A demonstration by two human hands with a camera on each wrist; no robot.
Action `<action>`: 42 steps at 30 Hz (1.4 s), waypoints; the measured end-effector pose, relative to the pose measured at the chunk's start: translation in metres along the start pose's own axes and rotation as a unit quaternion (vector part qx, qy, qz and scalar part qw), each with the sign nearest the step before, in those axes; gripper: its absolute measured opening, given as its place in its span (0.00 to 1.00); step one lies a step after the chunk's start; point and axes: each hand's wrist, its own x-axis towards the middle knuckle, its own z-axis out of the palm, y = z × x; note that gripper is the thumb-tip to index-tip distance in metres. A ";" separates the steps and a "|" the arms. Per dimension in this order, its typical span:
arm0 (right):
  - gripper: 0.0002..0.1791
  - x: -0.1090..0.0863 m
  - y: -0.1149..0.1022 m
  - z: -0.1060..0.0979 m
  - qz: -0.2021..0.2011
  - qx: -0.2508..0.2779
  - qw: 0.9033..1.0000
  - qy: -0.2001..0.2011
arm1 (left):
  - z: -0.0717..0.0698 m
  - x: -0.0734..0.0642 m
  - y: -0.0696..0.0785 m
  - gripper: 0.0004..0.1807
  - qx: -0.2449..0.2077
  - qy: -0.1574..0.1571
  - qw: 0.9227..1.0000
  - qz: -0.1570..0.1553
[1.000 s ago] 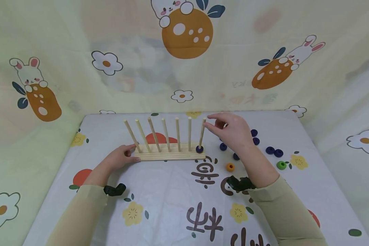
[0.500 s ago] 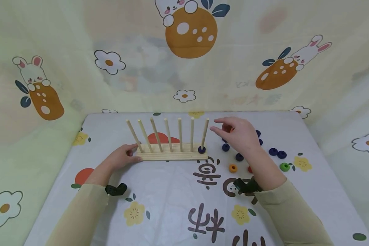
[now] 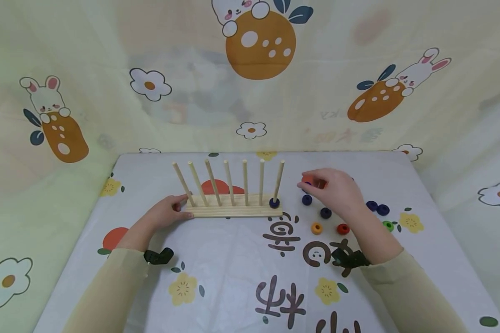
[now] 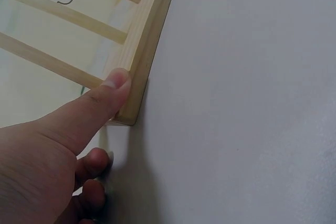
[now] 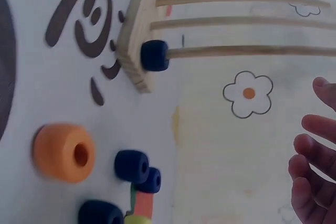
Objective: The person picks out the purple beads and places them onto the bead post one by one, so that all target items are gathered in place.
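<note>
Right fingers point(image 5: 319, 127): apart, empty, withdrawn from the pale wooden peg rack point(image 3: 233, 212).
My left hand point(image 3: 164, 213): pinching its left corner.
Round navy bead point(image 3: 274, 203): stays threaded, right end.

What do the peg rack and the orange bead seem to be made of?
Peg rack: apparently bare, pale wood, judging by the faint grain lines along it.
Orange bead: perhaps painted wood, given its smooth, even colour; plastic remains possible.
</note>
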 end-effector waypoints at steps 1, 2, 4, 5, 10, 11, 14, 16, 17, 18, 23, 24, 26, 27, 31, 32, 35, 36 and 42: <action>0.25 -0.001 0.003 0.000 0.001 -0.005 1.000 -0.002 | 0.000 0.000 0.000 0.44 -0.001 0.000 1.000 -0.001; 0.25 -0.003 0.007 0.001 0.002 -0.010 1.000 -0.005 | 0.000 0.001 0.000 0.44 -0.001 0.000 1.000 -0.001; 0.25 -0.006 0.014 0.002 0.003 -0.025 1.000 -0.017 | 0.000 0.001 -0.001 0.45 -0.001 -0.001 1.000 0.001; 0.24 -0.007 0.018 0.002 0.005 -0.030 0.999 -0.023 | 0.000 0.001 -0.001 0.45 -0.002 -0.001 1.000 0.002; 0.24 -0.016 0.036 0.003 0.024 -0.046 0.997 -0.053 | -0.001 0.000 -0.001 0.45 -0.007 0.001 1.000 0.004; 0.25 -0.018 0.039 0.003 0.030 -0.046 0.997 -0.058 | -0.001 -0.001 -0.001 0.45 -0.007 0.002 1.000 0.004; 0.30 -0.025 0.051 0.003 0.043 -0.051 0.995 -0.069 | -0.001 -0.003 -0.001 0.45 -0.006 0.001 1.000 0.001; 0.31 -0.030 0.059 0.002 0.051 -0.051 0.995 -0.073 | 0.000 -0.003 -0.001 0.45 -0.007 0.001 1.000 -0.001; 0.31 -0.032 0.064 0.002 0.054 -0.051 0.995 -0.073 | 0.001 -0.003 -0.001 0.45 -0.008 0.002 1.000 -0.001; 0.30 -0.035 0.067 0.002 0.056 -0.053 0.994 -0.071 | 0.001 -0.003 -0.001 0.45 -0.007 0.002 1.000 -0.001; 0.28 -0.042 0.082 0.003 0.060 -0.064 0.993 -0.072 | 0.001 -0.001 -0.003 0.45 -0.002 0.003 1.000 0.000; 0.28 -0.042 0.083 0.003 0.062 -0.066 0.993 -0.075 | 0.001 -0.001 -0.003 0.45 -0.001 0.003 1.000 -0.001; 0.29 -0.043 0.085 0.004 0.065 -0.065 0.993 -0.080 | 0.001 -0.001 -0.002 0.45 0.000 0.004 1.000 -0.002; 0.29 -0.044 0.086 0.004 0.067 -0.064 0.992 -0.082 | 0.001 0.000 -0.003 0.45 0.001 0.003 1.000 -0.001; 0.29 -0.043 0.087 0.006 0.071 -0.061 0.992 -0.089 | 0.002 0.000 -0.004 0.45 0.000 0.004 1.000 -0.007; 0.29 -0.042 0.088 0.006 0.072 -0.058 0.992 -0.091 | 0.002 0.000 -0.005 0.45 -0.001 0.004 1.000 -0.008; 0.28 -0.041 0.091 0.008 0.076 -0.052 0.991 -0.096 | 0.003 0.000 -0.005 0.45 -0.001 0.004 1.000 -0.009; 0.28 -0.041 0.092 0.009 0.078 -0.050 0.991 -0.101 | 0.003 0.000 -0.005 0.45 -0.002 0.005 1.000 -0.009; 0.29 -0.038 0.100 0.016 0.088 -0.045 0.986 -0.131 | 0.002 0.000 -0.004 0.44 -0.003 0.007 1.000 -0.002</action>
